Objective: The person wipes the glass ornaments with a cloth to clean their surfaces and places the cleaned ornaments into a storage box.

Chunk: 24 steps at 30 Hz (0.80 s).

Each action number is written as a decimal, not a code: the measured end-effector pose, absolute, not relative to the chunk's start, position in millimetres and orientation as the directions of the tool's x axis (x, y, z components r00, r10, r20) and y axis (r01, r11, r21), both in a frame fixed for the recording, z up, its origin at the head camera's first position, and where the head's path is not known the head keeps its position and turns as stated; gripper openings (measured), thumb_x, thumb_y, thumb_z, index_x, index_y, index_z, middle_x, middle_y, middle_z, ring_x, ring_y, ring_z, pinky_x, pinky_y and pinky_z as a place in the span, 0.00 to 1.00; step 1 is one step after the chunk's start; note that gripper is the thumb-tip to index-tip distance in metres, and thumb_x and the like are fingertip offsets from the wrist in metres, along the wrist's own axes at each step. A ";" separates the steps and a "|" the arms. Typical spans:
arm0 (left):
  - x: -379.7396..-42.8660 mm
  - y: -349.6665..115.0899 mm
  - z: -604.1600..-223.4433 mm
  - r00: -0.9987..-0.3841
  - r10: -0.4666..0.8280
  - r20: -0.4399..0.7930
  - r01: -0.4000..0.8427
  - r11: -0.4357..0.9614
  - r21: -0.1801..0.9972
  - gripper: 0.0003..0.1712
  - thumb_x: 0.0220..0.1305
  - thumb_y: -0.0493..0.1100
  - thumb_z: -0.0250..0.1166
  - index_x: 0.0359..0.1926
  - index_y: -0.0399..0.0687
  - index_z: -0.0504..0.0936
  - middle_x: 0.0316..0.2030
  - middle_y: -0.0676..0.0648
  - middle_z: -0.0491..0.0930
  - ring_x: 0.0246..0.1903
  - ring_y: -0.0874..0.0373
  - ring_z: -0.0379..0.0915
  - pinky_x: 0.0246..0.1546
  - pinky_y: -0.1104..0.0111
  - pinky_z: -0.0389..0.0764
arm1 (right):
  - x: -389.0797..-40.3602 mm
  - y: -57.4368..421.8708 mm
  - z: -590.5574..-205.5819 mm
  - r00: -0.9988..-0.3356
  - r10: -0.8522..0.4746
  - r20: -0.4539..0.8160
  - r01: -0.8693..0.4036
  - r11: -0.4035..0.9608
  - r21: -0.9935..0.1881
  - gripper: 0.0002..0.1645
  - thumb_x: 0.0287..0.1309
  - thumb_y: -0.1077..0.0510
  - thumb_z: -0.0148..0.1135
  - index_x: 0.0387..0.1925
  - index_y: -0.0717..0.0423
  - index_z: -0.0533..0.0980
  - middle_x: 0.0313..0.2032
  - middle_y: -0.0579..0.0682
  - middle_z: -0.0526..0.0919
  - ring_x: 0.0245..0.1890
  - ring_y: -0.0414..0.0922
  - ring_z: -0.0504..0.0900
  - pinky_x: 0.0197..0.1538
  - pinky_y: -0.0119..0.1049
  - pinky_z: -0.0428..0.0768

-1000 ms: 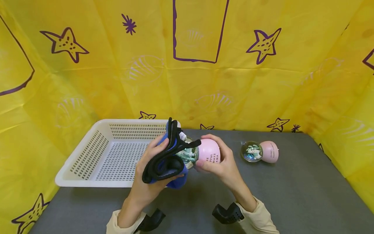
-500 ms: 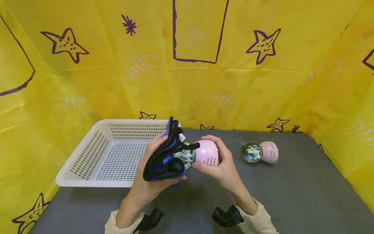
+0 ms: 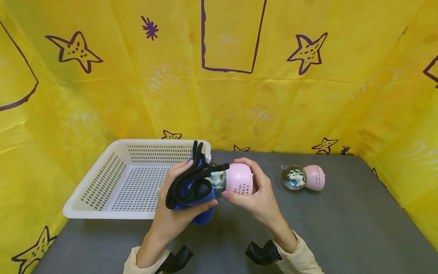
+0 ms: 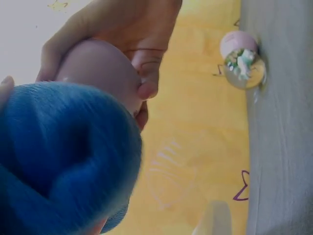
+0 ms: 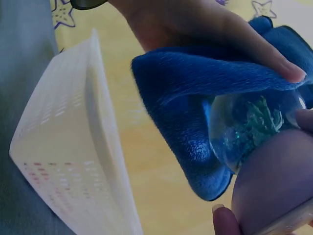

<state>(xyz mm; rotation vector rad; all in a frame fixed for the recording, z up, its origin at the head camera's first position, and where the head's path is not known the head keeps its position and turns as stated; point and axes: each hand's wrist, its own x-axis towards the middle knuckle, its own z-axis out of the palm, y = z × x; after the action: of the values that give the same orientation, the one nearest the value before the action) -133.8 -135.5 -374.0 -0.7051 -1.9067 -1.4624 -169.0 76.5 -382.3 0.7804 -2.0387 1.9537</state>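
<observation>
My left hand (image 3: 172,207) grips a folded blue cloth (image 5: 171,78) with black edging and presses it round the glass ball of a snow globe (image 3: 241,179). The globe lies sideways in the air, its ball pointing left. My right hand (image 3: 261,192) holds the pink base, fingers behind it and thumb at the lower front. In the right wrist view the clear ball (image 5: 244,125) with green shapes inside sits in the cloth's fold. Cloth hides part of the ball in the head view. A second snow globe (image 3: 314,177) lies on its side to the right.
A white perforated plastic basket (image 3: 78,194) stands on the grey table (image 3: 349,228) at the left, behind my left hand. Yellow fabric (image 3: 219,102) with sea drawings hangs at the back and both sides.
Both hands have drifted slightly left with the cloth and the globe. The pink base has turned a little, so more of its lettering shows. The second globe stays put.
</observation>
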 end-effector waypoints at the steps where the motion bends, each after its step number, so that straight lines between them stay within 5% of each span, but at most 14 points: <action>1: -133.0 -135.2 -373.7 -0.694 0.020 0.720 0.703 0.232 0.672 0.51 0.35 0.32 0.84 0.64 0.37 0.70 0.60 0.45 0.75 0.58 0.58 0.73 0.60 0.71 0.72 | -168.6 76.0 -382.8 -0.829 -0.220 0.514 -0.528 0.008 -0.849 0.42 0.39 0.69 0.78 0.59 0.53 0.72 0.47 0.55 0.79 0.29 0.44 0.83 0.27 0.40 0.85; 6: -130.3 -135.0 -371.7 -0.827 -0.045 0.561 0.541 0.208 0.815 0.49 0.37 0.27 0.80 0.64 0.43 0.70 0.57 0.53 0.75 0.52 0.62 0.74 0.54 0.75 0.74 | -169.4 75.6 -383.7 -0.741 -0.219 0.635 -0.664 0.096 -0.742 0.45 0.33 0.65 0.82 0.58 0.56 0.73 0.50 0.56 0.80 0.33 0.42 0.82 0.27 0.36 0.84; 17: -123.1 -147.1 -366.1 -0.907 0.043 0.418 0.420 0.122 0.899 0.28 0.54 0.30 0.72 0.55 0.51 0.78 0.45 0.56 0.82 0.43 0.63 0.77 0.50 0.75 0.76 | -179.0 90.9 -380.7 -0.589 -0.307 0.748 -0.768 -0.076 -0.636 0.47 0.30 0.65 0.85 0.58 0.63 0.72 0.59 0.58 0.76 0.54 0.46 0.79 0.38 0.36 0.87; 19: -122.6 -148.3 -366.6 -0.920 0.067 0.386 0.391 0.118 0.913 0.24 0.55 0.32 0.72 0.52 0.54 0.79 0.44 0.57 0.82 0.42 0.64 0.77 0.49 0.75 0.76 | -180.0 93.6 -379.8 -0.583 -0.311 0.750 -0.770 -0.084 -0.633 0.52 0.28 0.68 0.85 0.61 0.64 0.70 0.61 0.59 0.76 0.53 0.46 0.81 0.39 0.36 0.87; 24: -128.8 -146.4 -369.2 -0.853 0.124 0.507 0.515 0.036 0.857 0.35 0.52 0.30 0.74 0.61 0.47 0.74 0.54 0.53 0.79 0.51 0.61 0.76 0.56 0.74 0.74 | -180.7 93.8 -378.1 -0.668 -0.265 0.695 -0.695 -0.113 -0.711 0.66 0.23 0.77 0.82 0.70 0.64 0.60 0.67 0.55 0.69 0.52 0.45 0.83 0.40 0.37 0.86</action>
<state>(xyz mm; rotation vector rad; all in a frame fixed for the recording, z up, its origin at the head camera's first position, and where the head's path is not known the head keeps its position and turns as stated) -128.8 -146.4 -369.2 -0.6515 -2.0245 -1.8858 -180.7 93.8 -378.1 1.0587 -1.8367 1.8411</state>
